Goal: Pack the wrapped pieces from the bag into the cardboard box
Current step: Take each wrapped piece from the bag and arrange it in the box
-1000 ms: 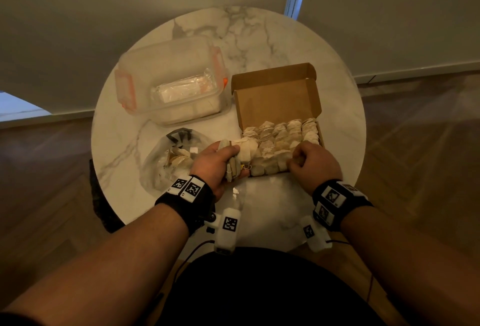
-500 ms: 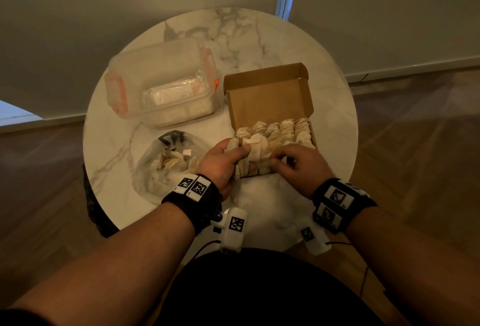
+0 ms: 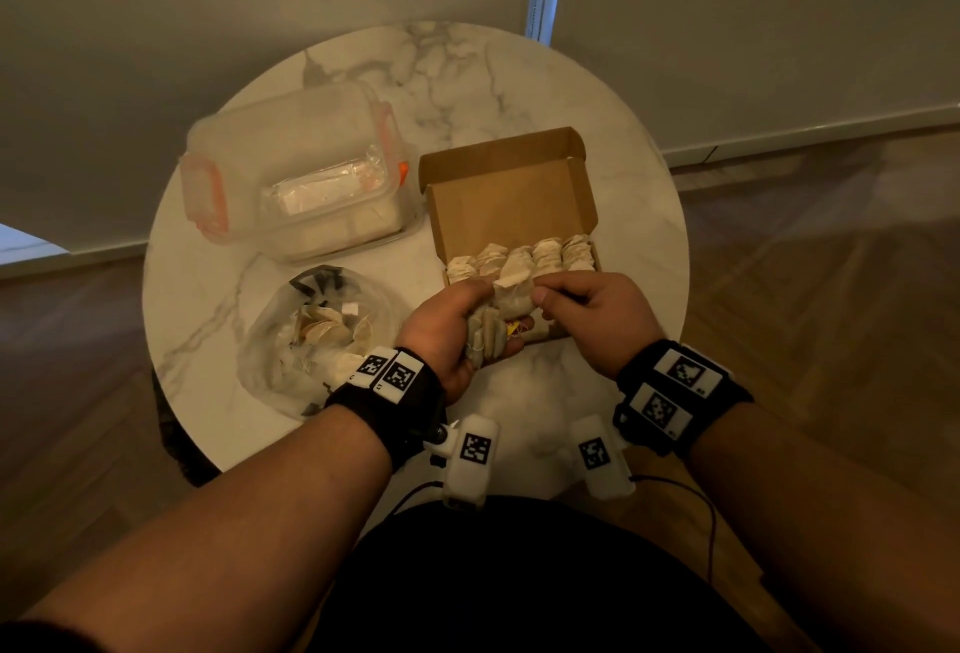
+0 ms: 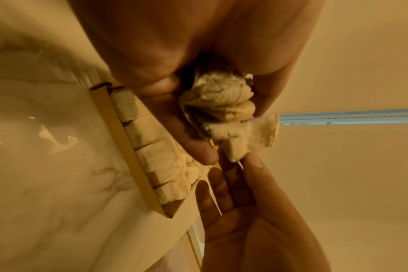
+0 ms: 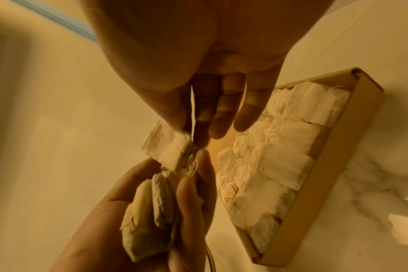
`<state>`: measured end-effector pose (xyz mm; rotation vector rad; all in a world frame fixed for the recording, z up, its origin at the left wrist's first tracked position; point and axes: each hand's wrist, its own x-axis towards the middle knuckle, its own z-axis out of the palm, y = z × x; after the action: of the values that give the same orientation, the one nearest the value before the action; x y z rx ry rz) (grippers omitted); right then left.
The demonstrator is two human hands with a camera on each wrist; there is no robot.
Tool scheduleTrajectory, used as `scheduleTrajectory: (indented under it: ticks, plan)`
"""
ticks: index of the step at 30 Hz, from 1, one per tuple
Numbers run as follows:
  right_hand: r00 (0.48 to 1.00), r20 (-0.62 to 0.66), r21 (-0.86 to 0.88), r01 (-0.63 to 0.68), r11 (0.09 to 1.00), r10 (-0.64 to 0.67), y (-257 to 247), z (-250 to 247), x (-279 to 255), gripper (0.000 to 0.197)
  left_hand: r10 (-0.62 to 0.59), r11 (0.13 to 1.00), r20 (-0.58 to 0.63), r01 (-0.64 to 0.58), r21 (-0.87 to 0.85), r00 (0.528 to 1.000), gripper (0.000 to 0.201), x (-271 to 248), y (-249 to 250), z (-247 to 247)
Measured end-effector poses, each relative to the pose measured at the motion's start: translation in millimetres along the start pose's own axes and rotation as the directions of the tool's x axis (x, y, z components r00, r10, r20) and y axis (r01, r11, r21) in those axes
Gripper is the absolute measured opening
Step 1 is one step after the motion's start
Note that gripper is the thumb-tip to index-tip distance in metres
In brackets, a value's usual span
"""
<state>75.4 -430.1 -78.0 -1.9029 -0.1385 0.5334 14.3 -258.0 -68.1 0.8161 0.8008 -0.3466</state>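
The open cardboard box (image 3: 511,195) sits right of centre on the table, with rows of wrapped pieces (image 3: 545,254) packed along its far side. Over the box's near left corner my left hand (image 3: 457,319) grips a stack of wrapped pieces (image 3: 485,340). My right hand (image 3: 550,291) pinches the top piece (image 3: 514,288) of that stack between thumb and fingers. The right wrist view shows this pinched piece (image 5: 168,147) above the stack (image 5: 147,211) and beside the box (image 5: 319,193). The clear bag (image 3: 317,335), with more pieces inside, lies left of my left wrist.
A clear plastic container with orange clips (image 3: 296,174) stands at the back left of the round marble table (image 3: 519,80). The box lid stands upright behind the packed rows. Wooden floor surrounds the table.
My right hand left the box's near right corner, moved left to the stack in my left hand and pinched a piece. Both hands have risen slightly.
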Motion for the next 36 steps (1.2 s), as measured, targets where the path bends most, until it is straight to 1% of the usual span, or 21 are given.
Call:
scheduleTrajectory:
  ticks: [3,6,8,9,11,13,16,19,21,22,24,26,27,29,31,33,36]
  plan:
    - [1.0,-0.004,0.005,-0.006,1.0,0.006,0,-4,0,0.013,0.039,0.992,-0.012,-0.037,0.118,0.999,0.033,-2,-5,0]
    - [0.999,0.046,0.014,0.013,1.0,-0.014,-3,-4,-2,0.011,0.078,0.976,-0.016,-0.073,0.206,0.997,0.02,-3,-8,0]
    - [0.998,0.058,0.022,0.024,0.999,-0.026,-5,-3,-5,0.012,0.115,0.959,-0.025,-0.104,0.263,0.993,0.014,-2,-8,0]
    - [0.998,0.06,0.014,0.035,0.999,-0.035,-5,-3,-6,0.013,0.131,0.951,-0.019,-0.12,0.284,0.991,0.015,-3,-8,0]
    - [0.997,0.074,0.01,0.031,0.999,-0.032,-3,-1,-5,0.016,0.15,0.942,-0.004,-0.142,0.303,0.989,0.023,-4,-6,1]
    - [0.996,0.085,0.051,0.009,0.999,-0.013,-3,0,-5,0.02,0.142,0.947,0.012,-0.14,0.289,0.99,0.029,-6,-5,1]
    - [0.999,0.031,0.065,-0.024,0.998,0.022,-6,6,-4,0.022,0.111,0.973,0.024,-0.114,0.203,0.993,0.033,-7,-5,3]
    - [0.999,0.027,0.1,-0.03,0.995,0.028,-14,11,-4,0.019,0.102,0.99,-0.044,-0.097,0.101,0.994,0.033,-2,-6,3]
    - [0.999,0.037,0.118,-0.029,0.993,0.025,-16,9,-6,0.022,0.095,0.994,-0.064,-0.091,0.059,0.993,0.03,0,-4,1]
    - [0.999,0.044,0.07,0.011,0.998,-0.014,-16,7,-7,0.027,0.093,0.994,-0.064,-0.09,0.056,0.994,0.027,0,-1,0]
    - [0.983,0.106,-0.115,0.162,0.98,-0.15,-17,4,-11,0.032,0.085,0.995,-0.053,-0.081,0.065,0.995,0.023,-1,2,-4]
    - [0.951,0.193,-0.252,0.287,0.924,-0.243,-20,5,-11,0.029,0.069,0.994,-0.035,-0.065,0.089,0.997,0.025,-2,4,-5]
    - [0.943,0.209,-0.278,0.313,0.908,-0.261,-21,5,-10,0.025,0.059,0.993,-0.026,-0.056,0.108,0.998,0.027,-3,4,-5]
    - [0.95,0.177,-0.26,0.298,0.919,-0.258,-25,4,-7,0.013,0.044,0.991,-0.013,-0.042,0.128,0.999,0.031,-4,4,-6]
    - [0.958,0.152,-0.206,0.271,0.94,-0.243,-28,0,-5,0.01,0.038,0.994,-0.004,-0.037,0.106,0.999,0.033,-4,4,-6]
    - [0.952,0.178,-0.203,0.282,0.938,-0.248,-28,0,-5,0.012,0.038,0.998,0.01,-0.038,0.059,0.999,0.035,-3,5,-7]
    - [0.955,0.194,-0.31,0.277,0.909,-0.225,-25,2,-4,0.022,0.046,0.999,0.026,-0.046,0.016,0.999,0.036,-3,7,-7]
